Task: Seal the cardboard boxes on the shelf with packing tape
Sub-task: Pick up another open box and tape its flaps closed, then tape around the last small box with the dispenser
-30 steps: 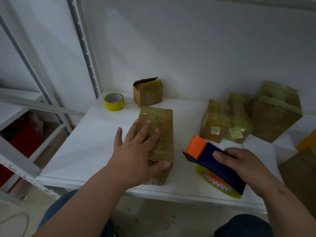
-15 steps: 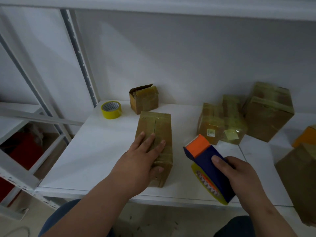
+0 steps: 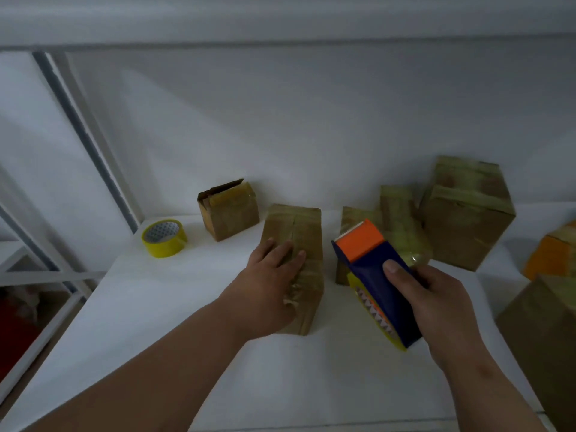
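Left hand point(image 3: 270, 282) lies flat on box point(image 3: 296, 244) mid-shelf point(image 3: 156, 322), long axis running away from person. Right hand point(image 3: 436, 304) grips dispenser point(image 3: 374, 275) just right of box, nearer hand for taping.

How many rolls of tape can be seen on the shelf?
2. A loose yellow roll lies at the back left corner of the shelf. A second roll sits in the dispenser in the right hand. More may be hidden behind boxes.
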The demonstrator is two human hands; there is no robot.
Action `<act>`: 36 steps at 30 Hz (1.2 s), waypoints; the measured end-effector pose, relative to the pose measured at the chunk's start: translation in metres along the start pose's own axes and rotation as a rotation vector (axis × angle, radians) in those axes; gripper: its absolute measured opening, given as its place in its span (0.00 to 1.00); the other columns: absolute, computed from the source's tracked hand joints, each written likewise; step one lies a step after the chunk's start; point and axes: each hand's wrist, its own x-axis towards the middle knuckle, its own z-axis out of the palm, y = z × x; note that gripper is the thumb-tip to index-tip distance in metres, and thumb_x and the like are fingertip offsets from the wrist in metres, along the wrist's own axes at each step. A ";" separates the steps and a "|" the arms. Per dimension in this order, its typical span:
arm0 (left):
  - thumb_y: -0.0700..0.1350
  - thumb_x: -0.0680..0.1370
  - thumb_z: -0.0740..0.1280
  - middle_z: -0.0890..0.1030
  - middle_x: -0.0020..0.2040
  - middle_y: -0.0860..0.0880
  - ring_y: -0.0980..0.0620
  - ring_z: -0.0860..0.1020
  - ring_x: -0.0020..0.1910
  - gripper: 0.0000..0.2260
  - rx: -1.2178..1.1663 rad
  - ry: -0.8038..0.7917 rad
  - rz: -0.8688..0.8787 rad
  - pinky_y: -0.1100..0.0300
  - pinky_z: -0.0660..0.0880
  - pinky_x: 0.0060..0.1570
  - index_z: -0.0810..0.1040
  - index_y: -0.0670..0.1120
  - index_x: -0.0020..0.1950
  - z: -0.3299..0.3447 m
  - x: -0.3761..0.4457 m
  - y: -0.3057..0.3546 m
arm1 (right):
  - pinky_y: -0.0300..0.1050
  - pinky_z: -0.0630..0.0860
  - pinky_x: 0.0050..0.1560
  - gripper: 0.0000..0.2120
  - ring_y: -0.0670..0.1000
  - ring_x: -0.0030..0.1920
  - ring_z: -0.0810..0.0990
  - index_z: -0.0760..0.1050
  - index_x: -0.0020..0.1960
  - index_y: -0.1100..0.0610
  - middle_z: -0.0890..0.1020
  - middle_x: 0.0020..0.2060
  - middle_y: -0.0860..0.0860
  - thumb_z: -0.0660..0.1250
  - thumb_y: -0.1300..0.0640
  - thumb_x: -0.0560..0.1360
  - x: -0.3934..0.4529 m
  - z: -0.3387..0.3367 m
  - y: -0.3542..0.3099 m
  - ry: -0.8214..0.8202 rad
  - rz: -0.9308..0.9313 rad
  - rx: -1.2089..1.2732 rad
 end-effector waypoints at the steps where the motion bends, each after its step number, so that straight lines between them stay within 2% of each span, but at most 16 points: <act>1: 0.51 0.73 0.68 0.51 0.79 0.51 0.44 0.44 0.78 0.39 0.021 -0.008 0.017 0.52 0.50 0.76 0.52 0.55 0.80 0.000 0.008 0.000 | 0.45 0.67 0.34 0.21 0.57 0.32 0.77 0.75 0.37 0.63 0.79 0.30 0.57 0.68 0.44 0.74 0.006 -0.002 -0.004 0.001 -0.019 -0.011; 3: 0.47 0.76 0.66 0.50 0.80 0.51 0.43 0.44 0.78 0.37 0.064 0.004 0.048 0.53 0.49 0.76 0.48 0.53 0.80 0.002 0.023 0.001 | 0.50 0.72 0.36 0.20 0.58 0.33 0.79 0.76 0.38 0.62 0.81 0.31 0.56 0.68 0.43 0.74 0.017 -0.005 -0.009 0.006 -0.041 -0.017; 6: 0.46 0.79 0.63 0.47 0.80 0.53 0.45 0.42 0.79 0.37 0.028 0.004 0.043 0.52 0.51 0.76 0.42 0.53 0.80 0.007 0.045 0.003 | 0.59 0.78 0.45 0.20 0.60 0.37 0.82 0.79 0.42 0.61 0.83 0.34 0.56 0.68 0.42 0.73 0.028 -0.008 -0.012 0.050 -0.032 0.030; 9: 0.48 0.79 0.64 0.48 0.80 0.51 0.46 0.41 0.79 0.36 0.023 0.071 0.060 0.51 0.54 0.76 0.46 0.50 0.80 0.011 0.069 0.009 | 0.61 0.78 0.45 0.21 0.61 0.36 0.82 0.78 0.39 0.61 0.83 0.33 0.56 0.68 0.41 0.72 0.033 -0.011 -0.009 0.123 -0.020 0.069; 11: 0.48 0.79 0.64 0.49 0.80 0.50 0.47 0.40 0.79 0.33 0.009 0.129 0.047 0.50 0.59 0.75 0.51 0.50 0.80 0.013 0.082 0.012 | 0.60 0.78 0.44 0.20 0.60 0.35 0.81 0.78 0.36 0.59 0.82 0.31 0.55 0.68 0.41 0.72 0.035 -0.013 -0.006 0.173 -0.009 0.091; 14: 0.48 0.80 0.64 0.49 0.80 0.48 0.47 0.43 0.78 0.31 -0.009 0.210 -0.022 0.52 0.63 0.71 0.53 0.49 0.79 0.016 0.095 0.013 | 0.55 0.78 0.42 0.20 0.57 0.34 0.82 0.78 0.37 0.56 0.82 0.31 0.53 0.66 0.40 0.72 0.038 -0.016 -0.002 0.201 -0.014 0.078; 17: 0.51 0.76 0.69 0.58 0.75 0.47 0.43 0.57 0.73 0.32 -0.117 0.287 -0.128 0.51 0.66 0.69 0.59 0.47 0.76 0.019 0.101 0.004 | 0.48 0.75 0.36 0.23 0.56 0.34 0.81 0.78 0.39 0.60 0.82 0.32 0.55 0.66 0.39 0.72 0.043 -0.018 0.004 0.221 -0.030 0.062; 20: 0.53 0.71 0.74 0.61 0.72 0.49 0.47 0.70 0.64 0.38 -0.280 0.296 -0.170 0.53 0.75 0.58 0.60 0.49 0.76 0.020 0.097 -0.007 | 0.46 0.69 0.32 0.27 0.60 0.33 0.80 0.75 0.40 0.65 0.80 0.32 0.60 0.66 0.38 0.72 0.048 -0.014 0.003 0.236 -0.060 0.026; 22: 0.48 0.71 0.75 0.61 0.73 0.51 0.53 0.72 0.59 0.39 -0.358 0.320 -0.149 0.59 0.73 0.52 0.59 0.50 0.77 0.018 0.090 -0.012 | 0.45 0.68 0.31 0.25 0.58 0.31 0.78 0.74 0.36 0.62 0.79 0.29 0.58 0.66 0.39 0.73 0.050 -0.008 -0.002 0.240 -0.090 0.009; 24: 0.45 0.73 0.73 0.59 0.73 0.53 0.58 0.68 0.61 0.37 -0.366 0.347 -0.149 0.63 0.68 0.55 0.58 0.50 0.78 0.017 0.080 -0.022 | 0.43 0.66 0.29 0.23 0.55 0.29 0.76 0.71 0.33 0.57 0.77 0.27 0.54 0.65 0.39 0.73 0.049 -0.001 -0.007 0.240 -0.128 -0.009; 25: 0.44 0.74 0.72 0.59 0.74 0.53 0.58 0.67 0.65 0.36 -0.345 0.366 -0.161 0.62 0.67 0.59 0.59 0.49 0.78 0.018 0.077 -0.030 | 0.43 0.65 0.29 0.22 0.53 0.28 0.75 0.70 0.33 0.55 0.76 0.26 0.52 0.65 0.38 0.73 0.048 0.003 -0.009 0.240 -0.145 -0.020; 27: 0.45 0.74 0.72 0.61 0.76 0.49 0.51 0.66 0.71 0.34 -0.304 0.383 -0.210 0.57 0.67 0.66 0.61 0.47 0.77 0.018 0.071 -0.049 | 0.42 0.63 0.29 0.20 0.50 0.27 0.73 0.68 0.31 0.52 0.73 0.24 0.49 0.64 0.38 0.72 0.047 0.010 -0.012 0.243 -0.170 -0.040; 31: 0.44 0.75 0.72 0.64 0.75 0.43 0.42 0.68 0.71 0.32 -0.255 0.354 -0.373 0.52 0.66 0.66 0.64 0.43 0.75 0.012 0.065 -0.079 | 0.42 0.65 0.28 0.19 0.48 0.27 0.75 0.71 0.34 0.52 0.75 0.26 0.48 0.63 0.37 0.71 0.045 0.018 -0.018 0.239 -0.190 -0.052; 36: 0.45 0.73 0.74 0.68 0.71 0.36 0.34 0.69 0.67 0.29 -0.147 0.266 -0.509 0.47 0.68 0.66 0.69 0.39 0.71 0.003 0.073 -0.111 | 0.39 0.63 0.29 0.19 0.45 0.27 0.73 0.68 0.32 0.50 0.74 0.25 0.47 0.64 0.38 0.72 0.047 0.025 -0.021 0.259 -0.206 -0.073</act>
